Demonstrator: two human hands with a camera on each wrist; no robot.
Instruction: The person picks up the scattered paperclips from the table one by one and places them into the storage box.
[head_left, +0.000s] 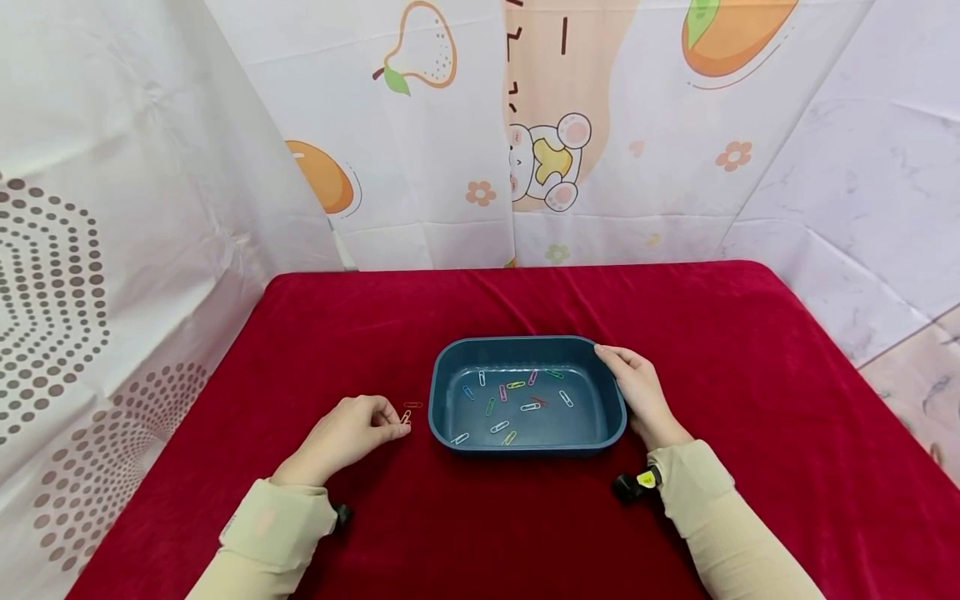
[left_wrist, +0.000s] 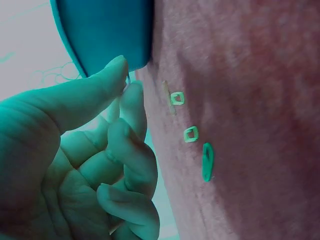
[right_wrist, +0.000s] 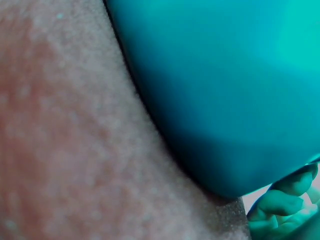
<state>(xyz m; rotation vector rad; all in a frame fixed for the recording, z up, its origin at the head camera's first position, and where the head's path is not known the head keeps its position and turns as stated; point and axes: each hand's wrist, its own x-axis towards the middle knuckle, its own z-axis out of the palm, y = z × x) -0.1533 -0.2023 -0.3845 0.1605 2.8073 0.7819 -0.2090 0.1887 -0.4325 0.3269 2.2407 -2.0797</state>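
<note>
A dark blue rectangular tub sits on the table with several coloured paper clips, such as a white clip, scattered over its floor. Left of it, my left hand is low over the cloth, thumb and forefinger pinching a thin paper clip, mostly hidden by the fingertips. Close by those fingertips lie a few loose clips, among them a red clip; the left wrist view shows a green-looking clip there too. My right hand grips the tub's rim at its far right corner.
A red velvet cloth covers the table. Behind it hangs a white curtain with fruit prints, and patterned sheets stand at both sides. Small black cameras are strapped to both wrists.
</note>
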